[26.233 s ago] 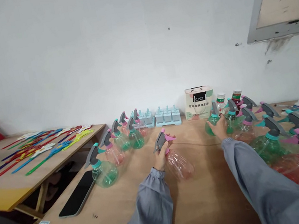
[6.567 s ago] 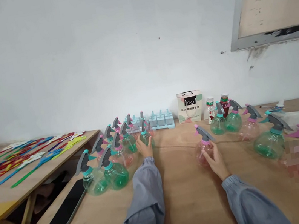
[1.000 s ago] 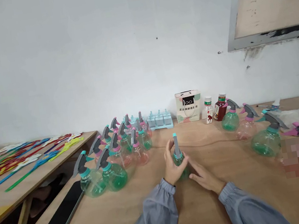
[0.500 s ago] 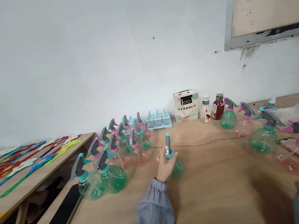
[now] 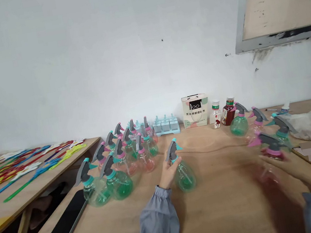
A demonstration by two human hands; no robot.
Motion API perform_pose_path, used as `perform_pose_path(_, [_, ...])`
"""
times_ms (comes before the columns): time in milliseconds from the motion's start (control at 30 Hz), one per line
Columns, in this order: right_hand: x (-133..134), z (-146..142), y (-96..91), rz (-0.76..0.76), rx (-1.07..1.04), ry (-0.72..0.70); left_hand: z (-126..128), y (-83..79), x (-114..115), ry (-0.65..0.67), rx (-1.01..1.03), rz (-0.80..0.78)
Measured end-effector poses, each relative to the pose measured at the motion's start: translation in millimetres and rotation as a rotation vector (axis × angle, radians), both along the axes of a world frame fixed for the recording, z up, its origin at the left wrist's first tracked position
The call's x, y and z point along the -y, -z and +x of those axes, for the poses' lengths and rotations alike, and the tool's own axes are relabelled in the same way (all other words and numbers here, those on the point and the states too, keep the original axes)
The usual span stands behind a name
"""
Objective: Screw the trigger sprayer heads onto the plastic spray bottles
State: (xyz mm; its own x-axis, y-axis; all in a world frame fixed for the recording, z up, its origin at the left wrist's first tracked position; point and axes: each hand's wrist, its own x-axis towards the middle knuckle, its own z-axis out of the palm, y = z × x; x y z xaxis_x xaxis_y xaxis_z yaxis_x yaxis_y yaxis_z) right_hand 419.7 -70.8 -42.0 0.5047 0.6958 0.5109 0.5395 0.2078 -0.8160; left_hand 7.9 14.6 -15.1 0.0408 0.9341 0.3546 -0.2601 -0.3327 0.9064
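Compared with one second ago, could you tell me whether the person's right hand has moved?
Yes. The right hand has left the green spray bottle and swung right, from below the paper bag to well right of it.

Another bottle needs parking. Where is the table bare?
The plywood table is bare between the clear green plastic spray bottle in the left hand and the right hand, and along its near edge beside the black phone. The bottle cluster behind it is crowded.

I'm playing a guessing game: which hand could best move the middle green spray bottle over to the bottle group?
Left, probably. The left hand grips the green spray bottle at its neck, beside the bottle group. The right hand, blurred, is away at a pink-collared spray bottle.
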Motion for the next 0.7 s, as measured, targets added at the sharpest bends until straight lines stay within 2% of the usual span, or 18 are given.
perform_pose_path(33, [-10.3, -21.0, 1.4, -0.077, -0.054, -0.093, 0.4, 0.1, -0.6, 0.002, 0.006, -0.016])
perform_pose_path(67, [-21.0, -43.7, 3.0, -0.092, -0.112, -0.102, 1.2, 0.4, -1.0, -0.001, 0.019, -0.038])
perform_pose_path(100, [-31.4, -67.4, 4.9, -0.073, -0.173, -0.085, 2.2, 0.6, -1.1, -0.006, 0.04, -0.062])
perform_pose_path(133, [-41.0, -91.2, 7.0, 0.009, -0.224, -0.066, 3.3, 0.7, -1.0, -0.011, 0.067, -0.081])
perform_pose_path(167, [-49.3, -114.1, 9.1, 0.061, -0.235, -0.099, 4.3, 0.5, -0.7, -0.017, 0.096, -0.093])
perform_pose_path(233, [-60.9, -153.3, 12.5, 0.069, -0.16, -0.215, 5.8, -0.8, 0.4, -0.023, 0.143, -0.112])
perform_pose_path(300, [-66.4, -179.9, 14.7, 0.055, -0.068, -0.257, 5.9, -2.6, 1.5, -0.013, 0.183, -0.157])
perform_pose_path(400, [-68.0, -195.7, 17.5, 0.065, -0.001, -0.232, 2.6, -5.1, 2.3, 0.034, 0.253, -0.305])
perform_pose_path(500, [-65.8, -193.5, 22.6, 0.098, 0.02, -0.246, -2.1, -6.9, 3.4, 0.143, 0.309, -0.421])
perform_pose_path(633, [-60.4, -186.4, 29.4, 0.096, 0.05, -0.314, -3.5, -9.9, 10.2, 0.278, 0.385, -0.377])
perform_pose_path(700, [-58.6, -185.5, 31.1, 0.093, 0.058, -0.323, -1.5, -10.7, 14.7, 0.333, 0.354, -0.342])
